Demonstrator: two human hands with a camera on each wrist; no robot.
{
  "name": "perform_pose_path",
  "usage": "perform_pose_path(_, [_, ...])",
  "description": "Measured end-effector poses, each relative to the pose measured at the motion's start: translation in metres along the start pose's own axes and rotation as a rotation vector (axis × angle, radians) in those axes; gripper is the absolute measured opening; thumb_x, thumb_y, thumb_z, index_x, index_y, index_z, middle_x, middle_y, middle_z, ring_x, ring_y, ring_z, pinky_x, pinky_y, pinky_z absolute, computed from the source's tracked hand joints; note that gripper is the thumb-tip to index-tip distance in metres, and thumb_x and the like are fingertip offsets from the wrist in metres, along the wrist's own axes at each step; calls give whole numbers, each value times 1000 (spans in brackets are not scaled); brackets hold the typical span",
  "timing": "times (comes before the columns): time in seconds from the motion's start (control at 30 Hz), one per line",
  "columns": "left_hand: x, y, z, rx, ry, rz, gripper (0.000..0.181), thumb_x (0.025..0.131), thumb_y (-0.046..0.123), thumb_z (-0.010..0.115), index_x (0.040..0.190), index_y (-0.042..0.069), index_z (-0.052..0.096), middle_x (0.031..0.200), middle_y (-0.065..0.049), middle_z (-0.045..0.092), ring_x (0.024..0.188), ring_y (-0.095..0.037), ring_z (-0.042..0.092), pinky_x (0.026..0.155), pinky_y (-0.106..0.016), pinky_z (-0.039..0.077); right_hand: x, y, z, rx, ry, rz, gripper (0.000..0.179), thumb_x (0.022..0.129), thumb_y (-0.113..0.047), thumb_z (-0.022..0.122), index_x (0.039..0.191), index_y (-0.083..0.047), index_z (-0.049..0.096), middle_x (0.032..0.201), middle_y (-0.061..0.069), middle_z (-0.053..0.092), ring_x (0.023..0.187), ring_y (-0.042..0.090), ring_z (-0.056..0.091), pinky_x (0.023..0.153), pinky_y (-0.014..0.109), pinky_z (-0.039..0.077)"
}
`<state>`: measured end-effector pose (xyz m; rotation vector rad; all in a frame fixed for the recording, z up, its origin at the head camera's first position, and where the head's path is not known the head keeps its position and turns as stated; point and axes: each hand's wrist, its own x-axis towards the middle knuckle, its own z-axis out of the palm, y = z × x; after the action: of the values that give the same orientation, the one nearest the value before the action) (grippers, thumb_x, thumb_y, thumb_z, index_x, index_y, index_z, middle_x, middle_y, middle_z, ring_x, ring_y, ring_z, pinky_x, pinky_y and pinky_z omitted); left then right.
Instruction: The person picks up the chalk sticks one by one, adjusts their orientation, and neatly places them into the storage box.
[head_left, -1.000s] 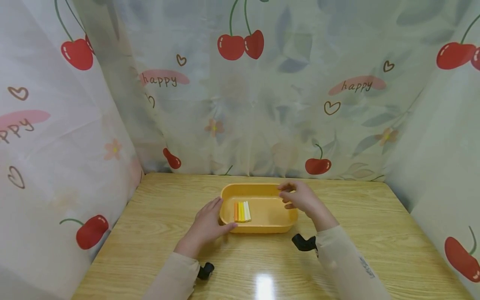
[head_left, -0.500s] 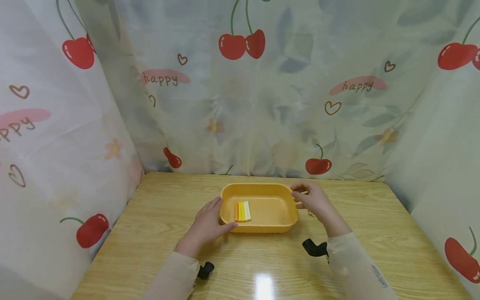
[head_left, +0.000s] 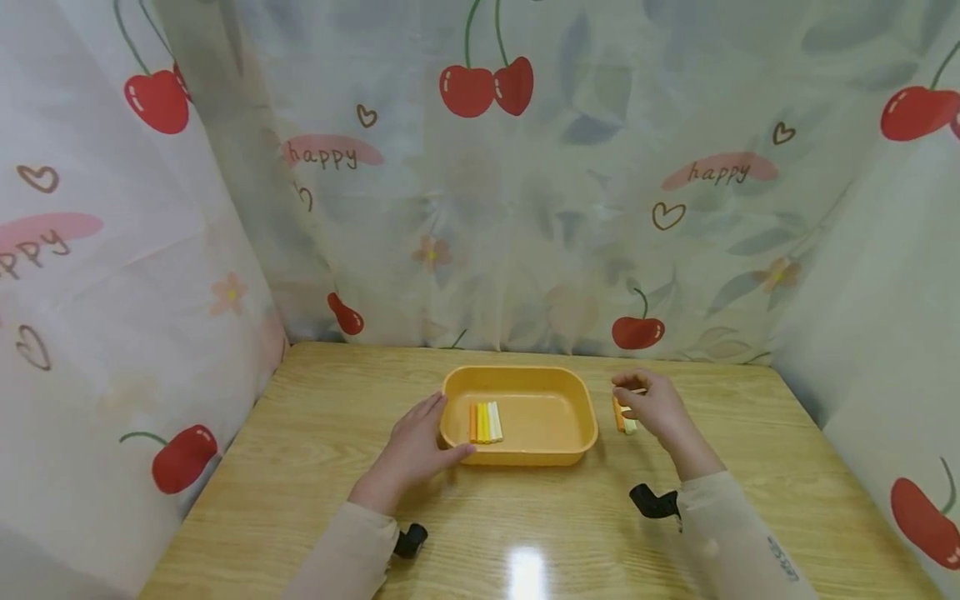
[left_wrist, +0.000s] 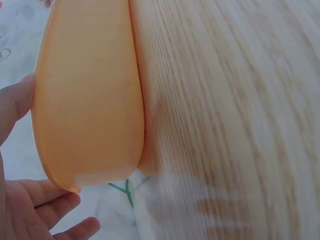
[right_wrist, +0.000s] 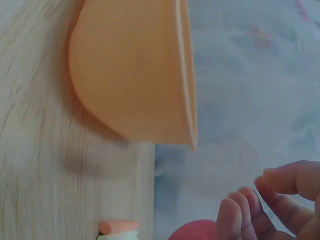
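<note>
A yellow-orange plastic tray (head_left: 555, 458) stands near the middle of the table. Inside its left end lies a row of several chalk sticks (head_left: 483, 423), orange, yellow and white. My left hand (head_left: 411, 452) rests at the tray's left end, thumb on the front rim and straight fingers along the side; the left wrist view has the thumb at the rim too. To the right of the tray, my right hand (head_left: 658, 410) hovers over a second small group of chalk sticks (head_left: 619, 415), partly hidden by the fingers. Nothing shows between its bent fingertips in the right wrist view.
The wooden table (head_left: 315, 517) runs back to a cherry-printed curtain (head_left: 480, 217), which also hangs at both sides. A black wrist mount (head_left: 652, 502) sticks out from the right sleeve, another (head_left: 411, 542) from the left.
My right hand has moved right, from over the tray's right end to the chalk beside it, which has come into view. The left hand and tray have stayed put.
</note>
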<state>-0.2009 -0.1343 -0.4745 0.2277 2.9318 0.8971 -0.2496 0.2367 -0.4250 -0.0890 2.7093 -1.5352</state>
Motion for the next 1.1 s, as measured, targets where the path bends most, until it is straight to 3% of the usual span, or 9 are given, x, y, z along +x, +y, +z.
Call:
perform_pose_path(0.2, [0,-1,-1,5,8,7,106,82,68,69,158,7,27,165,-10,24,150,-34,22,120,-52,21,8,15,-7,-38,37,4,32,102,-12,57,127,7,58,119,24,59,104,35,62,79,35,60])
perform_pose_path(0.37, [1,2,-2,-2,2,-11,106,81,68,70,159,9,27,165,-9,23,150,-33,21,120,-52,21,16,30,-10,-32,51,33,31,101,-9,56,126,8,57,117,25,58,103,34,61,82,40,60])
perform_pose_path(0.7, [1,1,-3,9,4,16,107,81,68,69,158,6,28,164,-10,24,150,-34,22,120,-52,20,32,53,-9,-79,7,125,35,101,-8,53,130,10,54,119,25,59,99,29,60,85,45,58])
perform_pose_path(1.1, [-2,1,-3,11,1,21,105,82,67,69,158,5,29,164,-10,25,150,-34,22,121,-52,19,43,70,-7,-78,-58,220,38,98,-7,52,132,11,52,121,25,57,95,28,62,77,36,57])
